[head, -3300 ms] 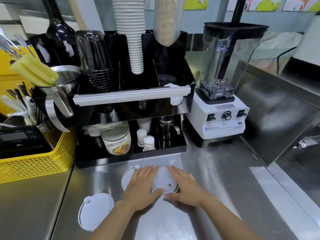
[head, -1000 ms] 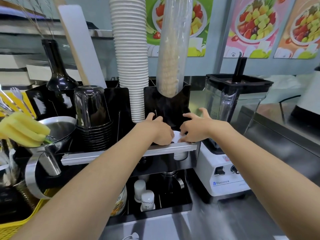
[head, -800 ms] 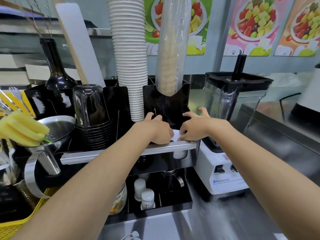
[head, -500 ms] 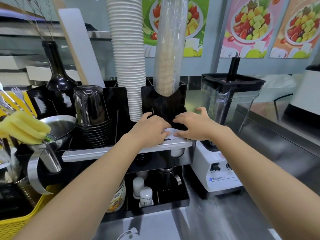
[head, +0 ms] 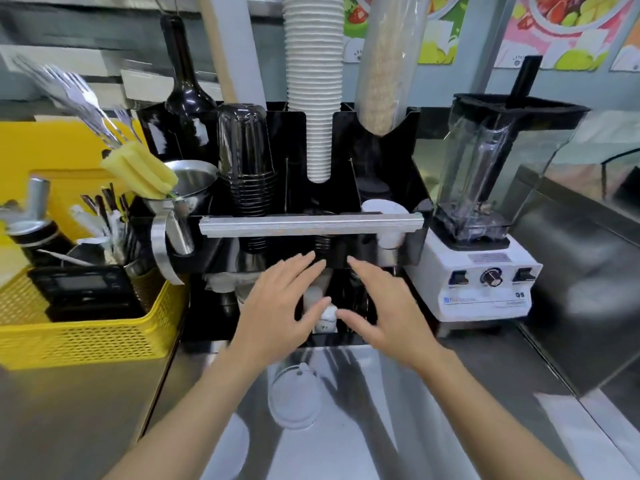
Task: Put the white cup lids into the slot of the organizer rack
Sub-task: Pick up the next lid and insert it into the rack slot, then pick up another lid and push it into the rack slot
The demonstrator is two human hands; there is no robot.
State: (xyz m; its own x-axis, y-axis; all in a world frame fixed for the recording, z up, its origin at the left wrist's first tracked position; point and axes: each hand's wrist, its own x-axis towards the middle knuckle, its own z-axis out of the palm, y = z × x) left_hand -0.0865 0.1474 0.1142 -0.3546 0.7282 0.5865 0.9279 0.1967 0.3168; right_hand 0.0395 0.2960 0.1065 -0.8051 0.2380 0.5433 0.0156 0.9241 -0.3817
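A: What's left of the organizer rack [head: 408, 188]?

B: A yellow basket [head: 86, 337] on the steel worktop [head: 485, 393], holding tools and a scale. Fruit posters hang on the wall behind the rack.

A: Any writing?

B: The white blender [head: 485, 271], right of the rack, has blurred blue lettering and something like "QS"; I can't read more.

A: The lids?

B: White cup lids [head: 384, 207] sit in the rack's right slot, behind its silver bar. Another lid [head: 294, 398] lies flat on the worktop in front of the rack, below both hands.

A: The hands?

B: Left hand [head: 277, 313] and right hand [head: 384, 313] hover before the rack's lower shelf, fingers spread, holding nothing, apart from every lid.
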